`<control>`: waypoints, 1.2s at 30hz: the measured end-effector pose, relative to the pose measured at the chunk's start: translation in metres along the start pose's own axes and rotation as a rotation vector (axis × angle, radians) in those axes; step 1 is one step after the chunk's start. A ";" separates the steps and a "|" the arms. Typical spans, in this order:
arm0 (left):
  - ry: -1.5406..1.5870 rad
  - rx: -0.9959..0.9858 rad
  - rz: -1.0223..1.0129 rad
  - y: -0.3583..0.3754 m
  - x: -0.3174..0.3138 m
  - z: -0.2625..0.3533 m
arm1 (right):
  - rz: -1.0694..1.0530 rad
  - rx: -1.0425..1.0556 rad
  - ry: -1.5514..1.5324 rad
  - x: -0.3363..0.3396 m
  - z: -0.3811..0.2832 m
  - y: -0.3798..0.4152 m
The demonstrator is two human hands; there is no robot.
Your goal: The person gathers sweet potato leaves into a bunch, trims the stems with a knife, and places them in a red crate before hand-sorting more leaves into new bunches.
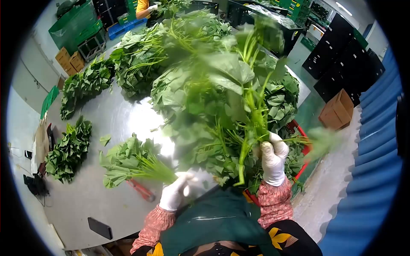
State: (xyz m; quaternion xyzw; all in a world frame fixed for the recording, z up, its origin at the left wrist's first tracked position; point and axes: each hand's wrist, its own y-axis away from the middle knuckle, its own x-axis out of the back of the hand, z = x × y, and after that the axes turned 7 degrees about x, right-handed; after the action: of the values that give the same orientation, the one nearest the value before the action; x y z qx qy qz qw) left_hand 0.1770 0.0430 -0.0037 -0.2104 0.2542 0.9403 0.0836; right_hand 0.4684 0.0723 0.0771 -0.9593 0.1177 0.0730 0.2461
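My left hand, in a white glove, is closed around the stem ends of a bunch of leafy greens whose leaves point left over the metal table. In my white-gloved right hand is a thick leafy stalk, held upright, its cut lower end hanging down to the left. The leaves at its top are blurred. Behind both hands rises a large heap of greens. Under the left bunch lies a tool with red handles, partly covered.
Bundles of greens lie at the table's left. A dark phone rests near the front edge. A red crate with greens stands at my right. A cardboard box and black crates stand beyond. A person works across the table.
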 end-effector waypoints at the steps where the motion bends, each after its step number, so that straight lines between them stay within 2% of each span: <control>1: 0.020 0.010 0.001 0.001 -0.003 0.001 | 0.031 -0.085 0.190 -0.004 0.010 -0.002; 3: 0.017 0.003 -0.002 0.004 -0.003 0.001 | 0.086 -0.232 -0.075 0.007 0.051 0.001; 4: -0.008 -0.021 -0.004 0.003 -0.001 0.002 | 0.102 -0.284 -0.535 0.012 0.066 -0.001; 6: -0.023 -0.050 0.023 0.004 0.003 0.001 | 0.086 -0.117 0.018 0.016 0.077 0.007; 8: -0.033 -0.055 0.052 0.001 0.008 0.002 | 0.043 -0.087 0.103 -0.005 0.049 -0.002; 10: -0.029 -0.087 0.068 0.001 0.006 0.005 | 0.143 -0.093 0.042 -0.018 0.040 -0.008; 12: -0.048 -0.113 0.059 0.000 0.002 0.012 | 0.104 -0.135 0.037 -0.015 0.043 -0.009; 16: 0.011 -0.101 0.157 -0.002 -0.011 0.040 | 0.056 -0.041 0.123 -0.018 0.048 0.002; 18: 0.047 -0.101 0.111 -0.009 -0.009 0.052 | 0.047 -0.101 0.079 -0.022 0.047 0.010; 20: 0.103 -0.124 -0.001 -0.017 -0.022 0.070 | -0.012 -0.011 0.080 -0.022 0.061 0.021; 22: 0.049 -0.118 0.004 -0.013 -0.050 0.092 | -0.079 0.010 0.052 -0.036 0.049 0.026; 24: 0.112 -0.191 -0.017 -0.027 -0.058 0.090 | -0.197 0.205 0.191 -0.035 0.062 0.034; 25: 0.195 -0.176 -0.014 -0.031 -0.060 0.086 | -0.164 0.147 0.168 -0.052 0.042 0.036; 26: 0.278 -0.156 -0.011 -0.034 -0.061 0.083 | -0.336 0.276 0.401 -0.042 0.047 0.032; 27: 0.218 -0.086 0.042 -0.031 -0.066 0.090 | -0.372 0.288 0.437 -0.039 0.052 0.033; 28: 0.224 -0.122 -0.038 -0.040 -0.055 0.081 | -0.405 0.302 0.475 -0.037 0.056 0.034; 29: 0.205 -0.108 -0.026 -0.038 -0.055 0.080 | -0.416 0.261 0.495 -0.035 0.056 0.034; 30: 0.185 -0.101 -0.020 -0.036 -0.056 0.082 | -0.464 0.352 0.658 -0.037 0.049 0.027; 31: 0.069 -0.182 -0.103 -0.043 -0.042 0.067 | -0.469 0.224 0.669 -0.045 0.041 0.025; 32: -0.100 -0.279 -0.056 -0.045 -0.038 0.053 | -0.469 0.098 0.678 -0.054 0.031 0.023; 33: -0.266 -0.372 0.007 -0.045 -0.037 0.044 | -0.552 0.064 0.751 -0.061 0.022 0.016; 34: -0.167 -0.337 0.006 -0.045 -0.036 0.038 | -0.561 0.209 0.697 -0.060 0.032 0.016; 36: 0.038 -0.273 0.013 -0.044 -0.035 0.027 | -0.692 0.134 0.837 -0.065 0.033 0.015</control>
State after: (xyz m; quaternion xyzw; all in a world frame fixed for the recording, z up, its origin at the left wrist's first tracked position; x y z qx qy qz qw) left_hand 0.2112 0.0930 0.0129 -0.2360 0.1265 0.9625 0.0434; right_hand 0.3995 0.0875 0.0544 -0.8715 -0.1126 -0.4077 0.2483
